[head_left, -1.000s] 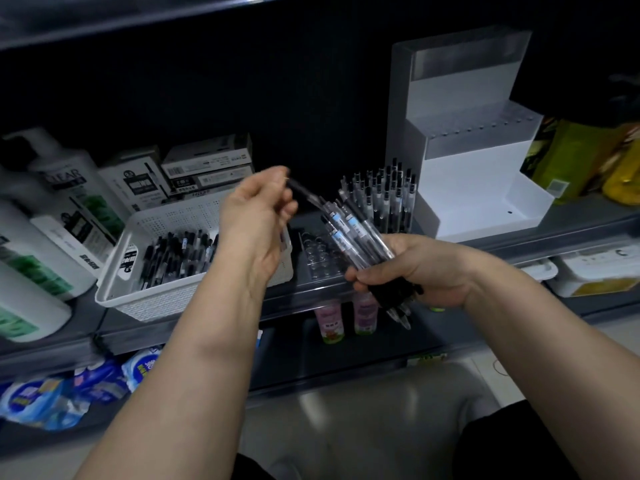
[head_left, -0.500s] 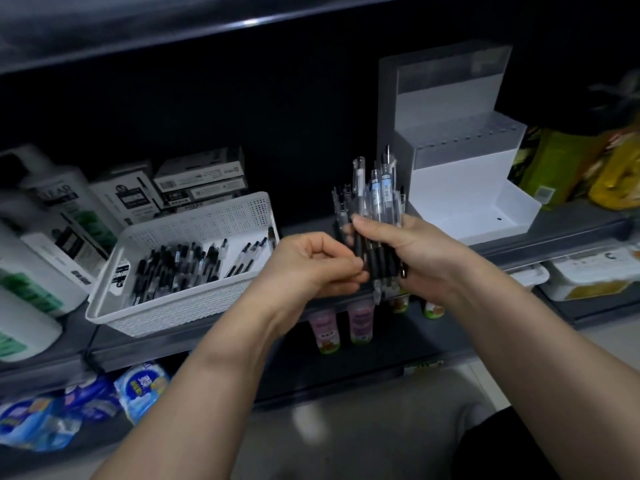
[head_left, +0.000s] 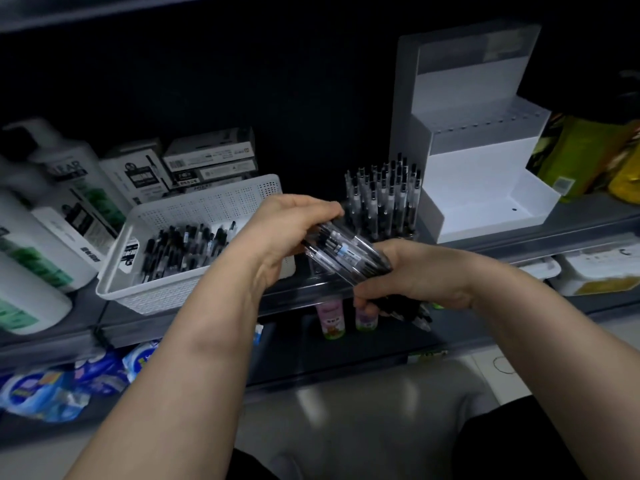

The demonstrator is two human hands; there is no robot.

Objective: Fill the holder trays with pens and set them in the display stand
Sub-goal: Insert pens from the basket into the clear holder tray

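- pens [head_left: 346,258]: a bundle of clear-barrelled ones with dark ends is held in front of the shelf [head_left: 540,241], between both grips, and lies tilted with its upper end to the far left and its lower end to the near right.
- right grip [head_left: 417,277]: its fingers are wrapped around the lower part of the bundle, and dark pen ends stick out below it.
- left grip [head_left: 289,226]: its fingers are curled over the upper end of the same bundle and touch it from above.
- holder tray [head_left: 384,206]: it stands on the shelf just behind the grips, packed with upright pens, just left of the display stand [head_left: 485,192].
- the display stand is white and stepped, at the far right of the shelf; its lower step is bare.
- white basket [head_left: 211,199]: it sits on the shelf left of the grips, with loose pens [head_left: 183,251] lying in it.
- boxes [head_left: 211,161] are stacked behind the basket, and white bottles [head_left: 52,223] are at the far left, blurred.
- small pink bottles [head_left: 330,322] stand on the lower shelf, under the grips.
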